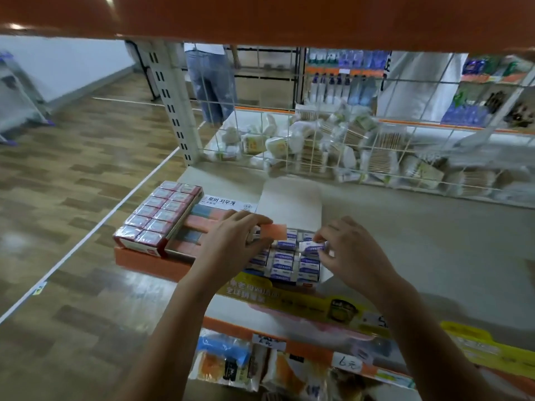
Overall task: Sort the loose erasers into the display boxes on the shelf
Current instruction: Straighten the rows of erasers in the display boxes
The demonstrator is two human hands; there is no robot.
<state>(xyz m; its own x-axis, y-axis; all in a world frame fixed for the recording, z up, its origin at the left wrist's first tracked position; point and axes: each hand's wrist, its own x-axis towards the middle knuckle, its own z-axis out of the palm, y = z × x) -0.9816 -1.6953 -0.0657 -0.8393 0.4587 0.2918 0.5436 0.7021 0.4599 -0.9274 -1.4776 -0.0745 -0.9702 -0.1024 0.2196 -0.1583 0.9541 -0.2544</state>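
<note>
My left hand pinches a flat pink eraser over the left side of an open display box. That box holds rows of white erasers with purple labels. My right hand pinches one such white and purple eraser just above the box's right rows. To the left lies a box of pink and blue erasers with a Korean label. Further left stands a red box of small pink-wrapped erasers.
A white wire grid backs the grey shelf, with bagged goods behind it. An orange shelf hangs overhead. Packaged goods and price tags sit on the shelf below. A person in jeans stands in the aisle beyond.
</note>
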